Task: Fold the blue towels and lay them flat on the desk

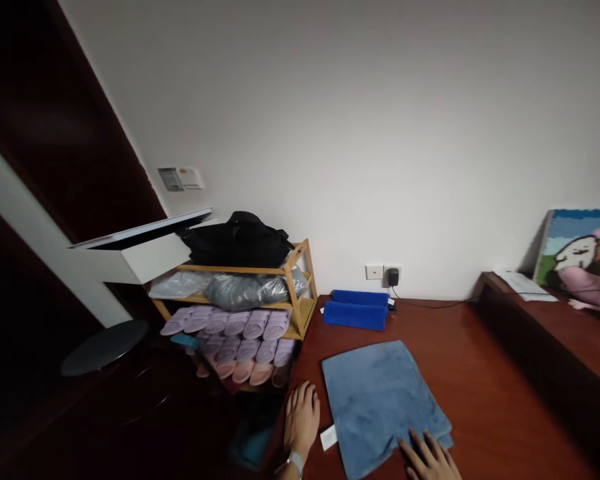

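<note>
A grey-blue towel [380, 400], folded into a flat square, lies on the reddish-brown table [460, 353], with a white tag [329, 437] sticking out at its left edge. My right hand [430, 457] rests on the towel's near right part, fingers spread and flat. Left of the towel, my left hand [303, 413] lies palm down at the table's left edge, holding nothing, with a band on the wrist. Two rolled or folded bright blue towels [356, 313] sit at the back of the table by the wall.
A wooden rack [300, 300] at the left holds a black bag [237, 243], plastic-wrapped goods and rows of slippers [250, 323]. Beside it are a white box [155, 257] and a round stool [105, 347]. A plugged-in black adapter [393, 277] trails a cable. A raised ledge [545, 327] runs along the right.
</note>
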`<state>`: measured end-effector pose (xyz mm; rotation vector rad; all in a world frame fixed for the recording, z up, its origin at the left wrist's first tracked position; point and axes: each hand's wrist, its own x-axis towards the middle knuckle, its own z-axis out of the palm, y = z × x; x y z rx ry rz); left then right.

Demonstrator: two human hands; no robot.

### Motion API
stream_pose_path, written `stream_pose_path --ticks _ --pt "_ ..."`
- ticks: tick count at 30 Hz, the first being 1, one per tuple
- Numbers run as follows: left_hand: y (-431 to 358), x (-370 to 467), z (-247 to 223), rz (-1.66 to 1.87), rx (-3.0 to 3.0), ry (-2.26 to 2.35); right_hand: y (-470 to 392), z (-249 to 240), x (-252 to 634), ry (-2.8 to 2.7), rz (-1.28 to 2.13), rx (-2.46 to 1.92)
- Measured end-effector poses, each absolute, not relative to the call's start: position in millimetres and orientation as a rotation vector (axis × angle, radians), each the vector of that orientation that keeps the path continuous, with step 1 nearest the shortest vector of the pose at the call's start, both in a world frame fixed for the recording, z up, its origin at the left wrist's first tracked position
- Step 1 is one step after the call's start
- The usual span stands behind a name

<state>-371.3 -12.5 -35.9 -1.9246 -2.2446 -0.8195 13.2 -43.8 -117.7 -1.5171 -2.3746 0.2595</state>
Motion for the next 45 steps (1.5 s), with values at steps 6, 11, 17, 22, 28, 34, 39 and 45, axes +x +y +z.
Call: stream_pose_path --ticks 6,11,17,22,28,34,39,45 --pt "-61.8 -319.4 -10.2 -1.189 -1.970 -2.238 -79.4 -34.9 13.7 -2.328 0.203 -1.724" --pt "-132.9 -244.6 -24.6 -1.538 -1.890 -2.402 -106.6 -2.5 -39.6 -2.466 0.249 -1.389" --pt "-173.4 -215.9 -48.0 -1.989 -1.607 -2.655 -131.1 -4.3 -82.0 -2.402 0.274 -1.427" --pt "-178.0 -221.0 -42.7 -2.782 -1.090 -2.904 -132.5 -1.6 -70.7 -1.943 0.797 -1.399" --pt "-174.4 -197.1 -0.6 -3.178 -1.350 -2.775 -137.1 10.1 -49.8 -1.609 1.152 -1.206" --pt "-170.4 -193.8 24.3 -2.866 -1.463 -3.041 -150.8 24.6 -36.1 -1.510 1.432 -1.116" --pt "-166.0 -192.0 21.5 -2.766 -1.382 -3.024 -161.1 37.4 -35.6 -1.590 1.413 -1.090" --pt "-169.1 -189.2 10.4 -3.062 -1.203 -2.931 -169.1 45.0 -41.3 -1.818 0.982 -1.279"
